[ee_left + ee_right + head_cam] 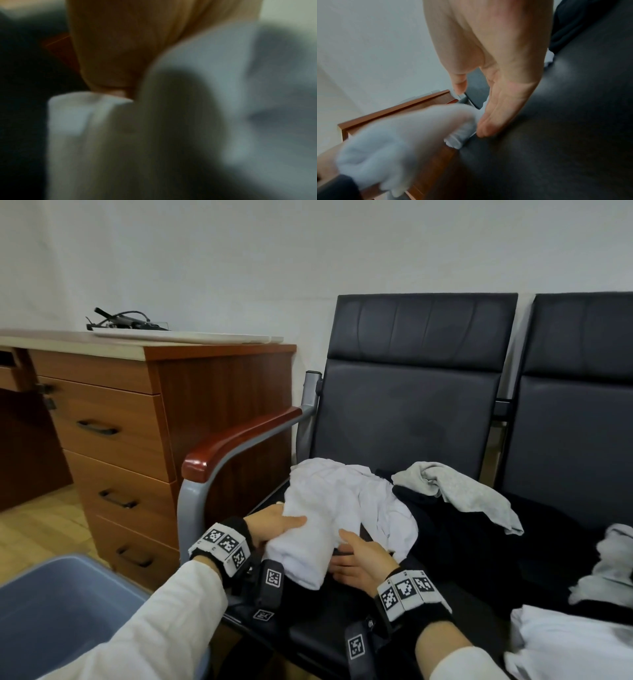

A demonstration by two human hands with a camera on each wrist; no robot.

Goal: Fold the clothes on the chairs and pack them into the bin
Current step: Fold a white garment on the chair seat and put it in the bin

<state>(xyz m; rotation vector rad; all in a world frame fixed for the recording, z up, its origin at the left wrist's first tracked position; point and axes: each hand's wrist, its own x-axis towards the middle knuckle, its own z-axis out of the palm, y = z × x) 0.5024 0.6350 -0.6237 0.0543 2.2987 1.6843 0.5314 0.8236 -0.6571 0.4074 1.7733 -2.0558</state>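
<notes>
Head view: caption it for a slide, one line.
Both hands, left hand and right hand, hold a folded white garment on the chair beside the bin.

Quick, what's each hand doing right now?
Left hand: grip on the folded white garment.
Right hand: open, fingers straight against that garment.

The left hand (274, 525) gripped the white garment (308, 542), thumb on top. The right hand (363, 559) lay flat beside it, fingers straight.
</notes>
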